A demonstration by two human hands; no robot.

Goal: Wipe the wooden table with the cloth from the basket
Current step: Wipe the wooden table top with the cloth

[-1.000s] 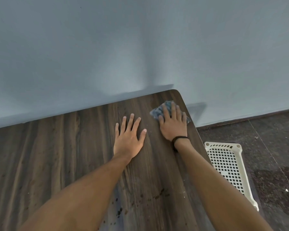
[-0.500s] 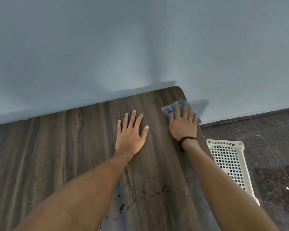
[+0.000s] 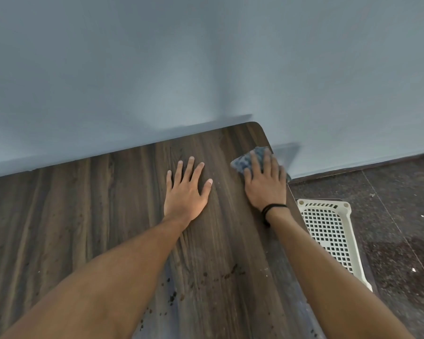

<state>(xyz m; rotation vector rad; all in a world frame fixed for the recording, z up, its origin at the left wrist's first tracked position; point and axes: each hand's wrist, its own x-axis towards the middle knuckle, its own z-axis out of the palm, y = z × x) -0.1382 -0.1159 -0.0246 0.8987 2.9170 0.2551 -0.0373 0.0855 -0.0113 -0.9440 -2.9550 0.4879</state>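
At table [image 3: 83, 216] edge, right hand [image 3: 264, 187] presses cloth [image 3: 242, 162] (fingers flat).

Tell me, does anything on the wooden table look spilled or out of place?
Yes. Dark brown crumbs lie scattered on the near part of the dark wooden table. The right hand presses the blue cloth near the far corner, away from them.

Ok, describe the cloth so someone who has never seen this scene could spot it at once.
Follow the wooden table to its far right corner by the wall. There the right hand presses flat on the cloth, a small mottled blue-grey pad showing from under it. The left hand beside it lies on bare wood.
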